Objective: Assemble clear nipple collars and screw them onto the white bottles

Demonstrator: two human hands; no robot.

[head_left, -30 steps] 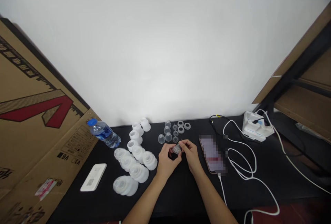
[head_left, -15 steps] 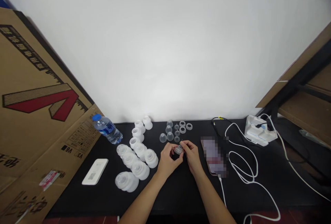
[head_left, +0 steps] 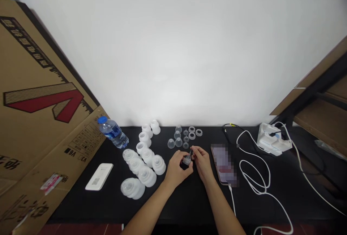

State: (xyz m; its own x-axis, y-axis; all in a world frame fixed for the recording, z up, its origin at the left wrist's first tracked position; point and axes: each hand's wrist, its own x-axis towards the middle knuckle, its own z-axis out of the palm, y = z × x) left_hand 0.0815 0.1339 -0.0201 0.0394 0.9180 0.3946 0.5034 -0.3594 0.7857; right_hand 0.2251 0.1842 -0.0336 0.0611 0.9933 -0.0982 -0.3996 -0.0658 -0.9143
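While I'm following this on the head camera, the person's left hand (head_left: 177, 170) and right hand (head_left: 202, 163) are meeting just above the black bench (head_left: 189, 206), and they're holding a small clear plastic fitting (head_left: 187, 161) between them, up off the surface. The left fingers (head_left: 182, 161) are clamped around its lower side, while the right fingers (head_left: 194, 151) are pinched together at its upper end, where a thin dark stem (head_left: 191, 152) is showing; the hands are hiding much of the detail. Just beyond the hands, I'm seeing clear plastic cups (head_left: 175, 142), small clear valves (head_left: 185, 139) and clear rings (head_left: 195, 132) standing in loose rows. To the left, frosted white bell-shaped pieces (head_left: 146, 166) are crowding the bench, with a water bottle (head_left: 113, 133) lying on its side behind them and a white power bank (head_left: 99, 176) sitting near the bench's left side. On the right, a pixelated phone (head_left: 222, 164) is lying just beside the right hand, a white cable (head_left: 255, 166) is looping across the bench, and a white charging dock (head_left: 273, 141) is sitting at the far corner. A large printed cardboard carton (head_left: 40, 97) is leaning against the left end, and a white wall (head_left: 173, 47) is rising behind everything.
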